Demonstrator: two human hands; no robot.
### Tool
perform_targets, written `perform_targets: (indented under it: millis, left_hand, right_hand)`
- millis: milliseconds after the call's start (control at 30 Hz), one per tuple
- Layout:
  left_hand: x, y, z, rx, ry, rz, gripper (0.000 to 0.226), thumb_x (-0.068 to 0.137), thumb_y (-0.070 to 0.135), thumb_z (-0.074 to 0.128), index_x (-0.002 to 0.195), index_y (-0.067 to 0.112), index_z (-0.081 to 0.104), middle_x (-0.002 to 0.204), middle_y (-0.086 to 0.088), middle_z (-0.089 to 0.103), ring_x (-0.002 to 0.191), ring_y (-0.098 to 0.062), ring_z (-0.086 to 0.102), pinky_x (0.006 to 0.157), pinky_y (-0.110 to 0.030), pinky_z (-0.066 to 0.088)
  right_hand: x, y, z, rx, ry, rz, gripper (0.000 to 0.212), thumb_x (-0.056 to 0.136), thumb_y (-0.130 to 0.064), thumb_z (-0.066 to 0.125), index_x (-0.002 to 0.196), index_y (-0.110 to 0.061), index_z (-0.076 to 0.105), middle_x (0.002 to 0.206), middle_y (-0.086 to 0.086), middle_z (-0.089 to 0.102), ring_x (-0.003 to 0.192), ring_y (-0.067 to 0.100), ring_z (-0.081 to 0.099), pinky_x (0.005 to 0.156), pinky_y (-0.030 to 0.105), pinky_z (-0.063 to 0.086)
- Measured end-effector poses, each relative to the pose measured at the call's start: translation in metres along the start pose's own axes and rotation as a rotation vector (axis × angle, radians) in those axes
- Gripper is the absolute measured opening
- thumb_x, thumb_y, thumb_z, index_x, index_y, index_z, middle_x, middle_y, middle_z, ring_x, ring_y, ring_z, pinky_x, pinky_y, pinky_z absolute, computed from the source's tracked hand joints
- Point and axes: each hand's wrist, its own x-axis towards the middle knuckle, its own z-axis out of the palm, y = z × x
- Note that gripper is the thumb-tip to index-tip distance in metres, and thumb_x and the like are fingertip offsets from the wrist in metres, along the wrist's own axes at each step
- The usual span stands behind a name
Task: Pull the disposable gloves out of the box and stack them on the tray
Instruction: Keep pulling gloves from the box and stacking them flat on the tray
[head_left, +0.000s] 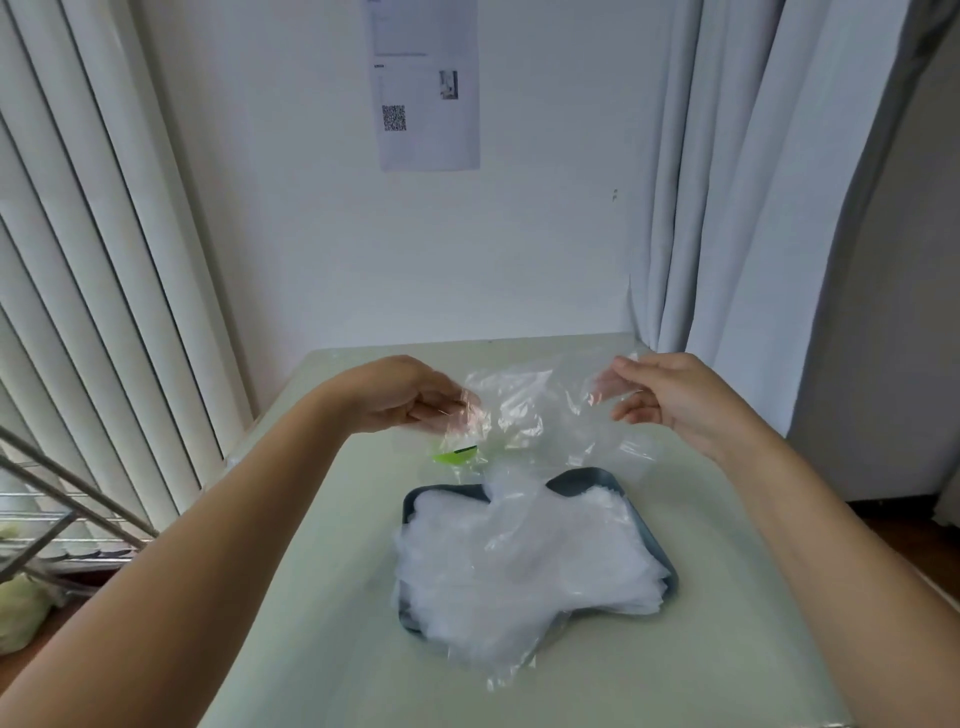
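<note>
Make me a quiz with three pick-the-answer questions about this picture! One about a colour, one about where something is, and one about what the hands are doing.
1. What colour is the tray?
A red
B dark blue-grey
C yellow

2. Where does the pile of gloves lie?
A on the floor
B on the tray
C against the wall

3. What do the left hand and right hand do with the loose glove?
A each pinches one end of it
B both have let it go
C only the left hand holds it

Answers:
1 B: the tray's bare rim shows dark blue-grey.
2 B: the pile covers the middle of the tray.
3 A: the loose glove hangs stretched between both hands above the tray.
</note>
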Motion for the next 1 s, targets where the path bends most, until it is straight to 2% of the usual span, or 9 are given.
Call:
perform_targets:
  millis: [100,200,300,367,433,500,567,733,1000]
  left_hand:
    - [0.001,-0.009,0.000,0.101,0.049,0.040,0.017,0.093,0.013,0.059,0.090,0.013,0.076,0.097,-0.009,0.075,0.092,-0.017,0.070,0.086,-0.024,0.055]
    - [0.003,-0.013,-0.001,0.130,0.182,0.174,0.010,0.086,0.008,0.068,0.089,0.015,0.075,0.089,-0.001,0.076,0.088,-0.009,0.071,0.088,-0.023,0.054]
    - [-0.002,-0.013,0.003,0.261,0.402,0.323,0.005,0.084,0.018,0.073,0.083,0.023,0.075,0.073,0.017,0.071,0.068,0.011,0.061,0.068,-0.004,0.043]
    - [-0.012,-0.018,0.012,0.353,0.524,0.431,0.005,0.085,0.024,0.072,0.080,0.023,0.073,0.063,0.022,0.065,0.059,0.010,0.055,0.058,-0.002,0.037]
    - [-0.018,-0.032,0.020,0.437,0.565,0.574,0.008,0.084,0.019,0.074,0.078,0.025,0.072,0.070,0.026,0.067,0.072,0.009,0.061,0.068,-0.003,0.039]
    - [-0.019,-0.052,0.029,0.596,0.587,0.717,0.005,0.082,0.014,0.076,0.080,0.019,0.074,0.083,0.014,0.071,0.085,0.000,0.062,0.075,-0.010,0.044]
    - [-0.015,-0.076,0.038,0.751,0.576,0.831,0.004,0.080,0.013,0.074,0.083,0.013,0.075,0.089,0.002,0.073,0.087,-0.006,0.061,0.077,-0.017,0.046]
    - [-0.017,-0.127,0.061,0.890,0.462,0.909,0.023,0.083,0.020,0.056,0.083,0.015,0.078,0.091,0.004,0.075,0.096,-0.012,0.062,0.083,-0.021,0.048]
    - [-0.023,-0.147,0.073,1.043,0.303,0.797,0.022,0.067,0.012,0.068,0.081,0.023,0.079,0.097,0.008,0.075,0.095,-0.022,0.071,0.060,-0.025,0.057]
  right_hand:
    - [0.002,0.007,0.000,-0.001,-0.031,-0.028,0.017,0.095,-0.008,0.056,0.103,0.001,0.067,0.091,0.015,0.073,0.075,0.017,0.072,0.059,0.017,0.053]
    - [0.003,0.010,0.004,0.033,-0.032,-0.100,0.016,0.090,0.000,0.060,0.104,0.002,0.067,0.096,0.016,0.072,0.084,0.018,0.072,0.069,0.018,0.056]
    - [-0.001,0.011,0.007,0.040,0.013,-0.238,0.017,0.084,0.000,0.067,0.100,0.003,0.070,0.096,0.008,0.073,0.087,0.012,0.070,0.079,0.017,0.055]
    - [-0.007,0.016,0.007,0.009,0.015,-0.298,0.013,0.080,0.003,0.070,0.092,-0.002,0.072,0.098,0.001,0.074,0.091,0.008,0.069,0.081,0.014,0.052]
    - [-0.016,0.027,0.005,-0.042,0.012,-0.311,0.012,0.075,0.006,0.072,0.083,-0.004,0.071,0.099,-0.002,0.073,0.092,0.005,0.069,0.081,0.012,0.050]
    - [-0.024,0.040,0.002,-0.055,0.008,-0.303,0.011,0.071,0.006,0.074,0.078,-0.001,0.070,0.100,-0.004,0.073,0.092,0.004,0.069,0.079,0.011,0.050]
    - [-0.032,0.057,-0.001,-0.047,0.007,-0.297,0.012,0.070,0.008,0.075,0.075,-0.001,0.069,0.101,-0.005,0.073,0.094,0.005,0.069,0.079,0.011,0.049]
    - [-0.050,0.110,-0.008,-0.112,-0.071,-0.169,0.021,0.067,0.008,0.078,0.065,-0.012,0.072,0.103,-0.010,0.073,0.099,0.006,0.068,0.085,0.015,0.049]
    - [-0.067,0.129,-0.010,-0.416,-0.150,-0.057,0.021,0.070,-0.004,0.081,0.062,-0.022,0.073,0.111,-0.017,0.068,0.097,0.004,0.066,0.094,0.029,0.050]
